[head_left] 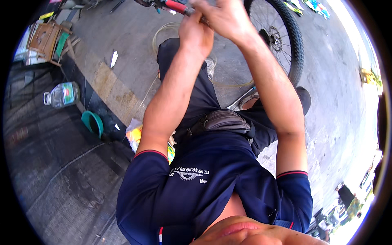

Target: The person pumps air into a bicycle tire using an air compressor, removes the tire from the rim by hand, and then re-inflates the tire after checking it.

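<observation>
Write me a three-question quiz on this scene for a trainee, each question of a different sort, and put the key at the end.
1. Multiple choice: What colour is the rod-like piece that juts toward the picture's upper left from beside the hands?
A) Green
B) Red
C) White

2. True or false: The left hand and the right hand are held far apart.

3. Which sits lower in the picture, the clear jug or the teal bowl?

Key:
1. B
2. False; they are close together near the top edge.
3. The teal bowl.
</observation>
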Motion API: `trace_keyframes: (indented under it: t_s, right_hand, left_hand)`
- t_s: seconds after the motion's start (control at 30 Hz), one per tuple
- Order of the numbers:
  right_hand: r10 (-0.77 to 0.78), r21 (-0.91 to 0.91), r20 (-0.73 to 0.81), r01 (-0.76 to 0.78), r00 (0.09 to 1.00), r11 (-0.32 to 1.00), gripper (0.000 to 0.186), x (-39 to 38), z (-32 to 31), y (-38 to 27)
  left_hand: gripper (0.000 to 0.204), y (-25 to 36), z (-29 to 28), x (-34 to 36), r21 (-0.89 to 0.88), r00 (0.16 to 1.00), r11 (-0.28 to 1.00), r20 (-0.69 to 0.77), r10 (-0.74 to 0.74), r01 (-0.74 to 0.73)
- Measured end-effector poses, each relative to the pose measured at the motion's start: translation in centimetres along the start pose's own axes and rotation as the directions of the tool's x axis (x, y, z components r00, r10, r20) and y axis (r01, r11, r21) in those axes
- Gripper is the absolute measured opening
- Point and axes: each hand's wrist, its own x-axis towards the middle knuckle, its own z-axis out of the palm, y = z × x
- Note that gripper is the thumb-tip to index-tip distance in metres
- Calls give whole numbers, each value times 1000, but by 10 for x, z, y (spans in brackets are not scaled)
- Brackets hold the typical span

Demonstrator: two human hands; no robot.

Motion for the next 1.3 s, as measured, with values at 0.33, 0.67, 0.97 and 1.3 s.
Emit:
trace_keyframes:
  t_s: [0.33, 0.67, 0.97, 1.3]
  right_hand:
    - [534, -676, -319, -583, 783, 450, 84, -186, -197, 139]
    - [880, 288, 90, -858, 466, 425, 50, -190, -176, 180]
    - [956, 449, 125, -874, 267, 185, 50, -140, -127, 143]
    - [968, 640, -67, -733, 244, 229, 52, -142, -89, 148]
  left_hand:
    - [7, 358, -221, 16, 691, 474, 483, -225, 851, -539]
    - [19, 356, -422, -201, 880, 338, 409, -471, 815, 241]
    - [52, 224, -521, -311, 464, 473, -203, -594, 651, 862]
    - [40, 184, -441, -183, 708, 756, -336, -427, 497, 621]
